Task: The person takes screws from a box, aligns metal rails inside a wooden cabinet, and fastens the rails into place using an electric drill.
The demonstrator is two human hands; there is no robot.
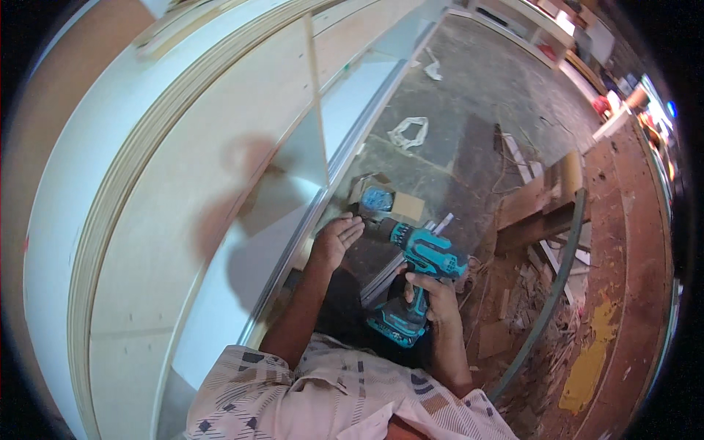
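Note:
My right hand (434, 293) is wrapped round the grip of a teal and black cordless drill (429, 253), its battery pack low and its chuck pointing left. At the chuck's front end is my left hand (339, 239), fingers close together and tips by the drill's nose. Whatever those fingers pinch is too small or hidden to make out. Beside the left hand runs the metal-lined front edge of a pale wooden cabinet (147, 271) lying along my left. Just beyond the drill, an opened cardboard box (408, 206) holds a blue plastic bag (378, 199).
A thin upright divider (317, 99) splits the cabinet's white-lined compartments. On the dark floor (469, 81) lie a white loop of scrap (409, 133) and metal strips (385, 279). A reddish-brown wooden bench (623, 242) stands at the right, with offcuts and shavings (535, 301) beside it.

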